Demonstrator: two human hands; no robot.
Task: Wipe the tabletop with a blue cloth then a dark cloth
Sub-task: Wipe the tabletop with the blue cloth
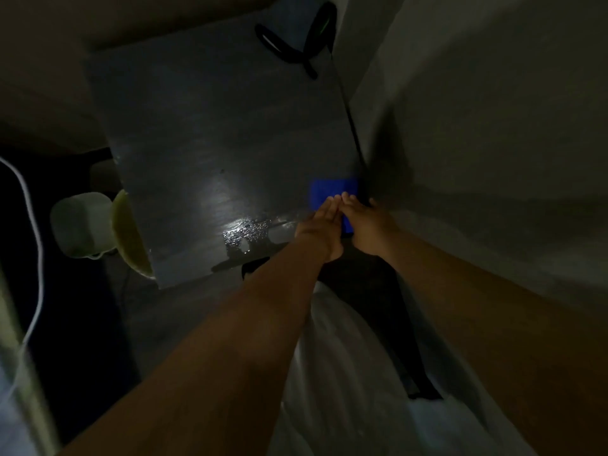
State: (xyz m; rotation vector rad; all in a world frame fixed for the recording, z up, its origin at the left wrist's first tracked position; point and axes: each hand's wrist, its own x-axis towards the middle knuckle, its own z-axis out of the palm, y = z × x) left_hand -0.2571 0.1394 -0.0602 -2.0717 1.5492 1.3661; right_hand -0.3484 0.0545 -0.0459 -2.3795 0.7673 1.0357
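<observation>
The blue cloth (332, 192) lies on the dark tabletop (210, 133), close to its right edge. Both hands rest on the cloth's near side with fingers straight and together. My left hand (320, 225) is turned on its edge, fingertips on the cloth. My right hand (370, 225) lies flat over the cloth's right corner, covering part of it. A dark cloth (365, 291) hangs from the table's near edge, under my wrists, down over my lap. A wet, shiny patch (248, 233) sits on the tabletop left of my hands.
A black strap-like object (296, 44) lies at the table's far right corner. A white container (82, 225) and a yellow-green item (128, 235) sit left of the table. A white cable (34, 225) runs down the left. A pale wall (477, 110) is close on the right.
</observation>
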